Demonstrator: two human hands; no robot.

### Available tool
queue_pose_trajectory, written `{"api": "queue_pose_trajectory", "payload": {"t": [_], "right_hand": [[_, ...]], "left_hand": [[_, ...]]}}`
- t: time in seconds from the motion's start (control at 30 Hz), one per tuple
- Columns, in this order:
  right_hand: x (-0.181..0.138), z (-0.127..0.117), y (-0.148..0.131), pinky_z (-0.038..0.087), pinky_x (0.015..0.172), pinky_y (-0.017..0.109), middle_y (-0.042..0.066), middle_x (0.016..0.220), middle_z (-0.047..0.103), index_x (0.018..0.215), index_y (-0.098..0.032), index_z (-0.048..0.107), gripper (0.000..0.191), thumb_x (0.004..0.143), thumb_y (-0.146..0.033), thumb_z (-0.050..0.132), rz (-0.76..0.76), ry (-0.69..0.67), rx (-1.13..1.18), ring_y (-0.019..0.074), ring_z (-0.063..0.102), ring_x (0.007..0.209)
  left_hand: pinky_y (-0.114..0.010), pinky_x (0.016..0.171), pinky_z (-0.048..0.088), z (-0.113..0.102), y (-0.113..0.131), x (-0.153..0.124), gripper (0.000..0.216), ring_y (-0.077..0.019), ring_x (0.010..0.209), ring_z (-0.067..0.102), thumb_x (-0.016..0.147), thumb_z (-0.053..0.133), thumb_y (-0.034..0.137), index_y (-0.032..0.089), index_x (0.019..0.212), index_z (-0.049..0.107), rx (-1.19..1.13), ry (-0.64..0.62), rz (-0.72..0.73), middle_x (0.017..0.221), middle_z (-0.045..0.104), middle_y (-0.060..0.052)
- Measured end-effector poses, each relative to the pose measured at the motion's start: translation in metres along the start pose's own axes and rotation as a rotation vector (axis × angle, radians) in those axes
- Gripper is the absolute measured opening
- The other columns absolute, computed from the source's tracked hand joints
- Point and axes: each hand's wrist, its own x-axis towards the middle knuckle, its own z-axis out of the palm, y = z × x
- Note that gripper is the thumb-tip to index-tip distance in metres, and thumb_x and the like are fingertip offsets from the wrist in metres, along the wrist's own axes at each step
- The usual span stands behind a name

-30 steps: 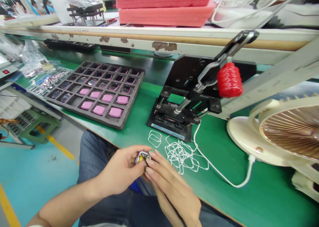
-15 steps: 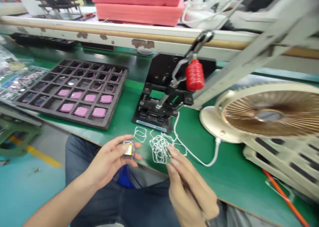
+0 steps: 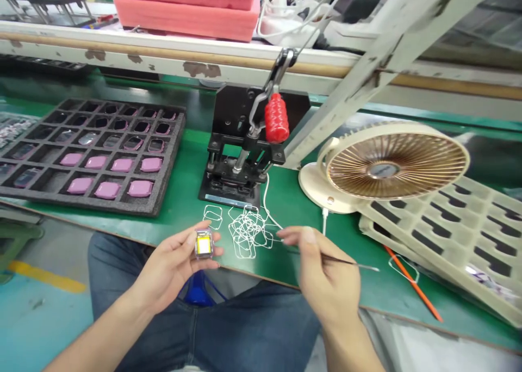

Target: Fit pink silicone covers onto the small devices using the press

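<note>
My left hand (image 3: 169,266) is closed around a small watch case (image 3: 204,243), pinched between thumb and fingers. The case has a purplish edge, and its inside shows a yellow frame around a white square. My right hand (image 3: 328,268) grips a thin dark rod-like tool (image 3: 346,261), whose pale metal end points out to the right. Between the hands, a tangled heap of thin white gasket rings (image 3: 249,233) lies on the green bench. A few separate white rings (image 3: 212,215) rest just beyond my left fingertips.
A black toggle press (image 3: 240,171) with a red handle (image 3: 277,119) stands ahead. To its left, a foam tray (image 3: 163,198) holds pink watch cases. A beige fan (image 3: 397,160), an orange stick (image 3: 414,282) and a slotted pale tray (image 3: 457,225) are on the right.
My right hand has moved away from the heap of white rings, up and to the right, and the tool has swung to point right. My left hand still holds the watch case.
</note>
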Motion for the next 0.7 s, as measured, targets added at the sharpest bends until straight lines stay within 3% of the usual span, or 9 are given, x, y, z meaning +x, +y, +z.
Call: {"api": "queue_pose_trajectory", "payload": {"t": [0.13,0.27,0.4,0.53,0.6,0.7], "right_hand": [[-0.005,-0.007,0.0,0.052,0.071,0.03,0.003,0.083,0.07,0.085,-0.022,0.067,0.04,0.114,-0.041,0.048,-0.041,0.041,-0.032,0.018,0.067,0.074],[-0.007,-0.037,0.01,0.049,0.066,0.027,0.001,0.075,0.068,0.096,-0.022,0.071,0.038,0.111,-0.049,0.049,0.047,-0.035,-0.423,0.0157,0.062,0.063],[-0.002,-0.112,0.043,0.049,0.07,0.029,0.007,0.083,0.073,0.102,-0.02,0.074,0.041,0.107,-0.052,0.049,0.262,0.086,-0.759,0.0206,0.066,0.072],[0.01,-0.208,0.076,0.047,0.073,0.032,0.014,0.087,0.075,0.102,-0.016,0.077,0.033,0.101,-0.041,0.056,0.515,0.21,-0.983,0.0268,0.069,0.083],[0.018,-0.243,0.089,0.046,0.072,0.032,0.014,0.085,0.076,0.098,-0.016,0.08,0.027,0.097,-0.037,0.064,0.634,0.172,-1.03,0.0268,0.07,0.081],[0.031,-0.267,0.104,0.045,0.068,0.03,0.011,0.08,0.077,0.091,-0.019,0.084,0.022,0.09,-0.04,0.076,0.743,0.036,-1.025,0.0249,0.07,0.076]], "left_hand": [[-0.032,0.068,0.062,0.004,0.0,-0.002,0.04,-0.0293,0.095,0.079,0.099,0.075,0.029,0.017,0.137,0.074,-0.013,-0.028,-0.016,0.123,0.079,-0.022],[-0.03,0.076,0.065,0.007,0.001,-0.011,0.033,-0.029,0.1,0.08,0.091,0.084,0.029,0.018,0.122,0.079,0.075,0.116,-0.049,0.128,0.079,-0.02],[-0.03,0.08,0.069,-0.005,-0.002,-0.007,0.046,-0.0321,0.108,0.08,0.078,0.094,0.037,0.026,0.12,0.08,0.174,0.233,-0.161,0.137,0.077,-0.011],[-0.034,0.083,0.071,-0.015,-0.011,0.001,0.045,-0.0338,0.103,0.082,0.066,0.1,0.036,0.029,0.107,0.083,0.181,0.226,-0.216,0.129,0.082,-0.007],[-0.037,0.085,0.071,-0.013,-0.015,0.002,0.04,-0.0342,0.103,0.082,0.066,0.099,0.034,0.03,0.103,0.083,0.186,0.204,-0.221,0.126,0.083,-0.005],[-0.035,0.085,0.071,-0.002,-0.018,-0.001,0.037,-0.0361,0.109,0.08,0.067,0.098,0.034,0.03,0.101,0.084,0.211,0.189,-0.226,0.126,0.083,-0.004]]}}
